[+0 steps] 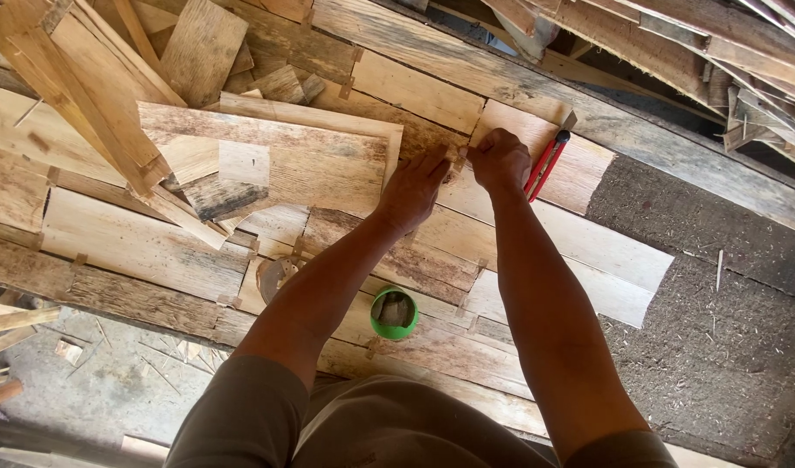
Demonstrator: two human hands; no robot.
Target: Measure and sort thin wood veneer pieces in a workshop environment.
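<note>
- Nearest the camera: the person's knees in grey-brown cloth (363, 433), bare forearms reaching away from them over the work.
- Surface: a mat of thin veneer sheets (155, 247), pale to grey-stained wood, laid edge to edge and joined with small tape tabs. It lies on the floor, not a bench.
- Right of the green tape roll (394, 313): bare dark fibrous board (710, 347), rough and speckled, with a few splinters on it.
- Left of and below the roll: dusty concrete floor (94, 390) with wood slivers and scraps.
- Far above and right of the roll: a heap of loose veneer strips (727, 52), jumbled.
- Above and left of the roll: loose veneer offcuts (267, 165) stacked on the mat, rough grain, grey mould stains, ragged edges.
- Green tape roll: round, hollow, lying flat on the mat between the two forearms.
- Left hand (412, 189): above the roll, palm down, fingers spread flat and pressing on the veneer at a seam; nothing gripped.
- Right hand (499, 159): above and right of the roll, just beside the left hand, fingers curled and pinched together at the same seam; what they pinch is too small to tell.
- Red utility knife (545, 165): slim, with a black tip, lying on a pale sheet, just beside the right hand on its right.
</note>
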